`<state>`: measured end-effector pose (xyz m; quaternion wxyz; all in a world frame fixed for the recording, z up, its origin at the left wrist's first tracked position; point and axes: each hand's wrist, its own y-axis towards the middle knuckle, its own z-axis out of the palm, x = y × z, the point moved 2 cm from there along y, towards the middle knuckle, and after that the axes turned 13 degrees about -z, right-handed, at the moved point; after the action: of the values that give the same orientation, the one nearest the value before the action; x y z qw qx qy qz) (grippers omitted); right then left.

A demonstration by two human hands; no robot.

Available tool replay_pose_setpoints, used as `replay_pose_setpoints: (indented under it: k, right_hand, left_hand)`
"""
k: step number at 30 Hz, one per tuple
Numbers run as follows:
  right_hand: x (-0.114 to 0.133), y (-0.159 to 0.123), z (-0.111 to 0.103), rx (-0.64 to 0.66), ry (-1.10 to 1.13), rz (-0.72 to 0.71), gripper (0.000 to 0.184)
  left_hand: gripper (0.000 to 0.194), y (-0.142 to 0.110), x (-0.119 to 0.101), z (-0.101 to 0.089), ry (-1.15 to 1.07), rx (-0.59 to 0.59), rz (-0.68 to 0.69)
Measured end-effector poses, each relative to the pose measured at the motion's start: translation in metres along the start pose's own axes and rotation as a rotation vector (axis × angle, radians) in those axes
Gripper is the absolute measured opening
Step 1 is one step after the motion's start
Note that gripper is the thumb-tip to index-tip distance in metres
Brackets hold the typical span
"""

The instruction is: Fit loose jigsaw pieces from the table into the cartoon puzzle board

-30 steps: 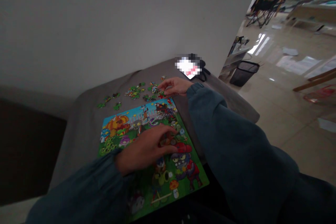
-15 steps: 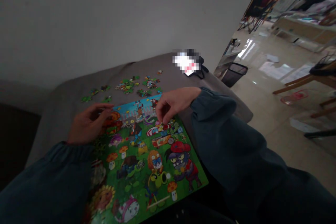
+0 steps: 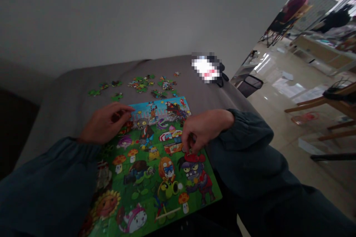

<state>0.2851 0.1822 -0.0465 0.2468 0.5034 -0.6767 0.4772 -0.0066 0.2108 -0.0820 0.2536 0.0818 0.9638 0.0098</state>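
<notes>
A colourful cartoon jigsaw puzzle board (image 3: 155, 177) lies on a grey cushioned surface (image 3: 69, 96) in front of me. My right hand (image 3: 201, 129) hovers over the board's right side, fingers curled down and pinched at a spot by the red-capped figure; what it pinches is too small to name. My left hand (image 3: 104, 124) rests on the board's upper left edge, fingers bent inward, nothing visible in it. Several loose puzzle pieces (image 3: 141, 84) lie scattered beyond the board's far edge.
A plain wall rises behind the cushion. A dark object with a blurred white patch (image 3: 208, 68) sits at the cushion's far right corner. To the right is a shiny floor with a black mesh bin (image 3: 250, 85), wooden chair legs (image 3: 319, 102) and scattered papers.
My right hand moved from the loose pieces down onto the board, then lower along its right side. My left hand slid from the board's middle to its upper left edge.
</notes>
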Motion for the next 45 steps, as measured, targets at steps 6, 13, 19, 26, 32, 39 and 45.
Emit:
replay_pose_setpoints:
  k: [6, 13, 19, 26, 32, 39, 45]
  right_hand:
    - [-0.001, 0.000, -0.002, -0.069, -0.092, 0.108, 0.020]
    - [-0.005, 0.003, -0.001, -0.119, -0.279, 0.188, 0.033]
    - [-0.004, 0.007, 0.001, -0.131, -0.337, 0.078, 0.043]
    - [0.001, 0.014, 0.004, -0.351, -0.556, -0.127, 0.077]
    - [0.003, 0.026, 0.010, -0.319, -0.542, -0.152, 0.089]
    - [0.003, 0.029, 0.014, -0.264, -0.500, -0.219, 0.100]
    - [0.002, 0.025, 0.010, -0.296, -0.506, -0.258, 0.114]
  left_hand:
    - [0.033, -0.001, 0.001, 0.001, 0.027, -0.026, 0.084]
    - [0.028, 0.000, 0.004, 0.004, 0.024, -0.036, 0.137]
    - [0.029, 0.001, 0.003, 0.004, 0.010, -0.057, 0.184]
    - [0.033, 0.000, 0.001, 0.005, 0.013, -0.034, 0.139]
    - [0.034, -0.001, -0.001, 0.004, -0.017, 0.002, 0.101]
    - [0.034, -0.002, -0.001, 0.004, -0.020, 0.004, 0.076]
    - [0.036, -0.001, 0.000, 0.005, -0.030, 0.027, 0.087]
